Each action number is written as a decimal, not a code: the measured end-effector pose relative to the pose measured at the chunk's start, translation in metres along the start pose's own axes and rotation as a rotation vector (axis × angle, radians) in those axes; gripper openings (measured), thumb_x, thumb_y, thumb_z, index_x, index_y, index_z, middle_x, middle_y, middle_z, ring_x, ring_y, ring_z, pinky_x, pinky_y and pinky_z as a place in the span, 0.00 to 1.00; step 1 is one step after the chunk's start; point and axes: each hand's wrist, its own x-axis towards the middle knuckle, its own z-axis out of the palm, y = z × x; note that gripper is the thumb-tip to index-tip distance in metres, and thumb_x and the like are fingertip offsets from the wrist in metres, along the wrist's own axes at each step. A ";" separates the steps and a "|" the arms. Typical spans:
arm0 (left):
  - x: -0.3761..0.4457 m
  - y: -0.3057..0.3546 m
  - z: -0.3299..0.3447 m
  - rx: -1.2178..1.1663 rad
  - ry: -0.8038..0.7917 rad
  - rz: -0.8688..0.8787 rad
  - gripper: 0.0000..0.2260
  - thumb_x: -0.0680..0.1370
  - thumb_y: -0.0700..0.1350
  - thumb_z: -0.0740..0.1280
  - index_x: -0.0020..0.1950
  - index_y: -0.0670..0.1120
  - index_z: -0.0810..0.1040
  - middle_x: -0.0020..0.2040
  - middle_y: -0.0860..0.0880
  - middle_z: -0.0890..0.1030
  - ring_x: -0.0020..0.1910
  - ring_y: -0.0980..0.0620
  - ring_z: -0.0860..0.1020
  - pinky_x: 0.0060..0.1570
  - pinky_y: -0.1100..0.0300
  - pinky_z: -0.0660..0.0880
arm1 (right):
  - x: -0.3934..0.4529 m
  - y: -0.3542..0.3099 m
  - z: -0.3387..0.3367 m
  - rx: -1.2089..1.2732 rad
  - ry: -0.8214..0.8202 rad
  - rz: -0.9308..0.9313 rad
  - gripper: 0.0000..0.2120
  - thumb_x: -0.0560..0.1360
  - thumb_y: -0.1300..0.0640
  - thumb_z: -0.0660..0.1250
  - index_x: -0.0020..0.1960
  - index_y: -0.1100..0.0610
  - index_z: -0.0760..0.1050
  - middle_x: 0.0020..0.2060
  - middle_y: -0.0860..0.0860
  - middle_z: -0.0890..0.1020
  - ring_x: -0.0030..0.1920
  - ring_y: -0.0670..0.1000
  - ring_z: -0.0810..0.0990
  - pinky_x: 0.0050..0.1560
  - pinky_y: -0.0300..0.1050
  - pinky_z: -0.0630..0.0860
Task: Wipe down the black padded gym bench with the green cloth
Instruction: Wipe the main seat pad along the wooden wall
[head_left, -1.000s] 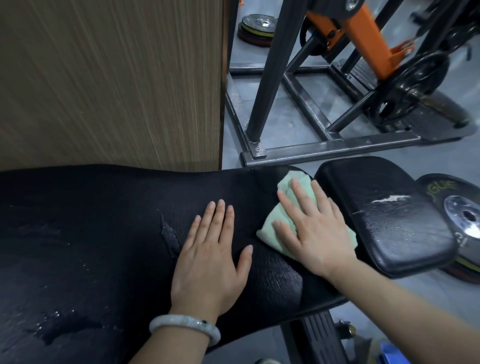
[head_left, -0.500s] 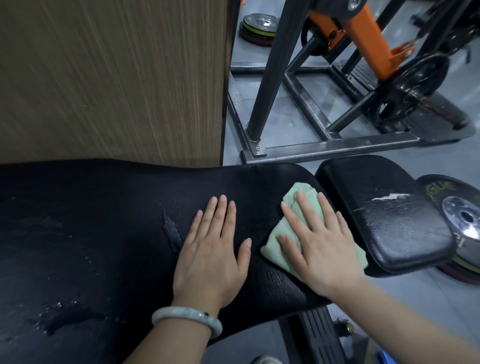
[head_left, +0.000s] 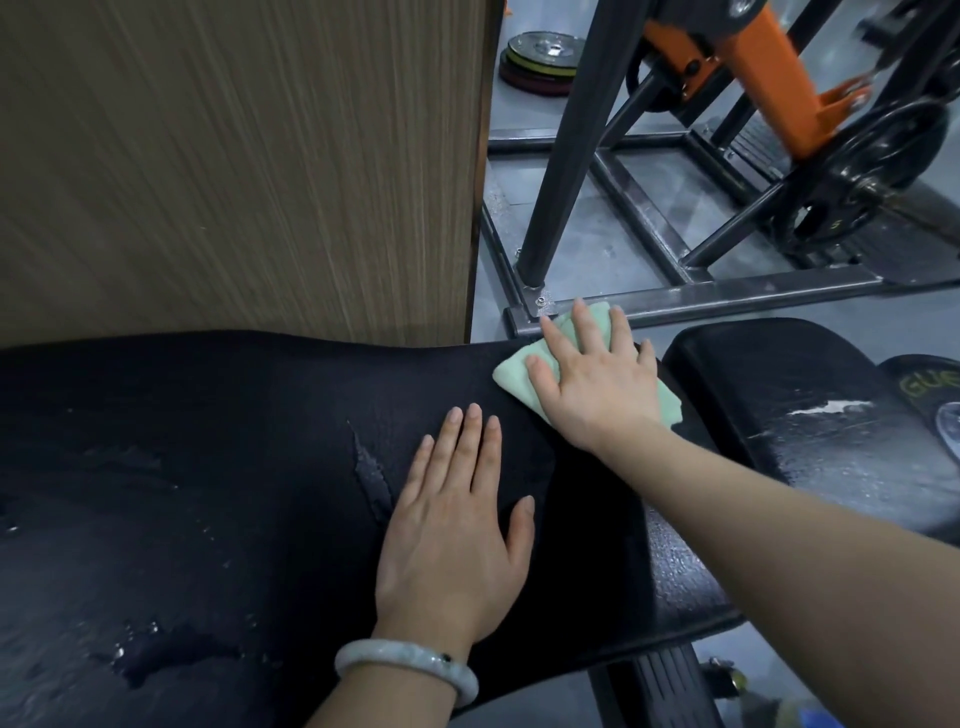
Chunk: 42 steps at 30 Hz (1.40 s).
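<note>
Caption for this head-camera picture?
Right hand presses green cloth at bench far edge; left hand rests flat.

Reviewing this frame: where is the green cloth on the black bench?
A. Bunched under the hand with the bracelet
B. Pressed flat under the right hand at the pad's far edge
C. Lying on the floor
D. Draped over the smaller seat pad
B: the right hand presses flat on the green cloth at the far edge of the black bench; the left hand rests on bare pad.
</note>
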 end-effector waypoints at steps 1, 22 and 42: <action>0.000 0.000 0.000 0.003 0.001 -0.001 0.29 0.79 0.57 0.52 0.74 0.40 0.67 0.75 0.43 0.66 0.75 0.48 0.62 0.69 0.50 0.56 | 0.003 -0.001 0.000 -0.005 -0.004 -0.011 0.28 0.80 0.38 0.42 0.79 0.42 0.48 0.79 0.48 0.44 0.78 0.59 0.40 0.74 0.63 0.47; 0.000 -0.001 -0.002 -0.005 0.008 0.021 0.29 0.79 0.57 0.52 0.73 0.40 0.68 0.74 0.43 0.67 0.75 0.47 0.63 0.69 0.51 0.56 | -0.143 0.060 0.023 -0.020 0.182 -0.267 0.27 0.81 0.39 0.44 0.72 0.48 0.70 0.75 0.50 0.66 0.75 0.60 0.62 0.67 0.61 0.62; -0.001 0.000 -0.001 -0.005 0.007 0.006 0.29 0.79 0.57 0.52 0.74 0.40 0.68 0.74 0.43 0.67 0.75 0.48 0.62 0.69 0.50 0.56 | -0.022 0.004 0.001 -0.001 0.000 -0.052 0.30 0.77 0.39 0.34 0.78 0.40 0.46 0.79 0.46 0.41 0.77 0.56 0.38 0.75 0.60 0.43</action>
